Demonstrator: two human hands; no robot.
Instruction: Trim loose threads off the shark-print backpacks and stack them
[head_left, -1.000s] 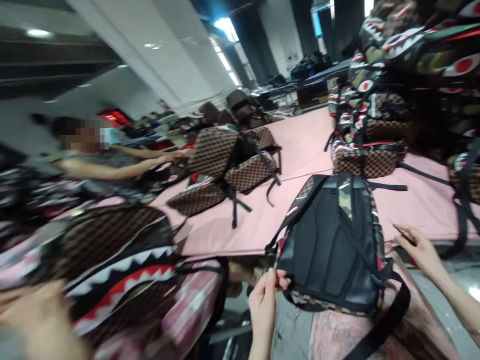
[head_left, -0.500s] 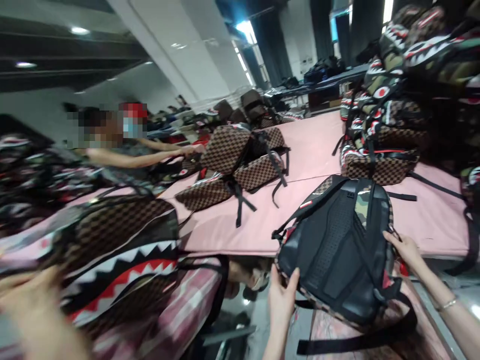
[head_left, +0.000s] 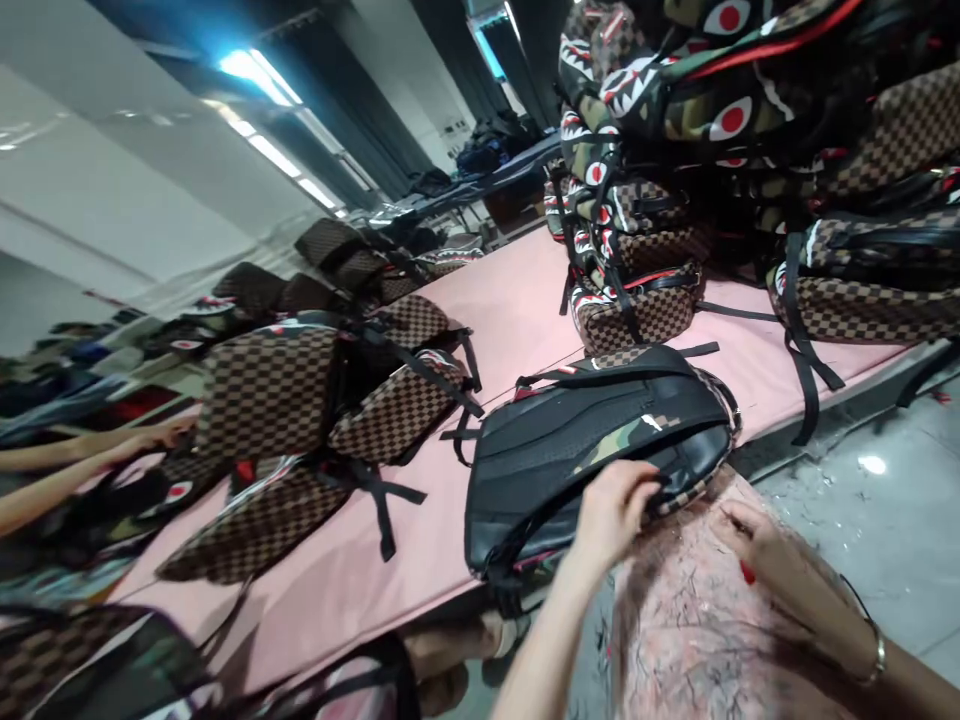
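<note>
Pink counter (head_left: pixel 510 290): runs from near left to far right; near edge slants across, with grey floor (head_left: pixel 885 520) beyond it at right. Bare surface: a strip between the checkered backpacks (head_left: pixel 270 390) at left and the piled backpacks (head_left: pixel 675 110) at far right, plus a patch to the near left of the black-backed backpack (head_left: pixel 555 430). Less room on its right, before another checkered backpack (head_left: pixel 870 300) lying near the edge.

Black-backed backpack: on the counter at the near edge, its near side reaching the clothed lap (head_left: pixel 690 620). Padded back faces up. Long axis runs left to right, roughly along the near edge; rounded top end points right, squarer bottom end left. Far side sits just beside the lowest bags of the pile.

Part of a backpack (head_left: pixel 127 670) shows at the near left corner. Another person's arms (head_left: pixel 75 470) reach in from the left toward the checkered group.

Left hand (head_left: pixel 611 515): over the backpack's near side, at the strap; fingers bent and drawn together, exact grip unclear. Right hand (head_left: pixel 765 555): apart from the backpack, near its right end; fingers closed on a small dark item (head_left: pixel 741 526), identity not resolved. Bracelet (head_left: pixel 880 655) on right wrist.
</note>
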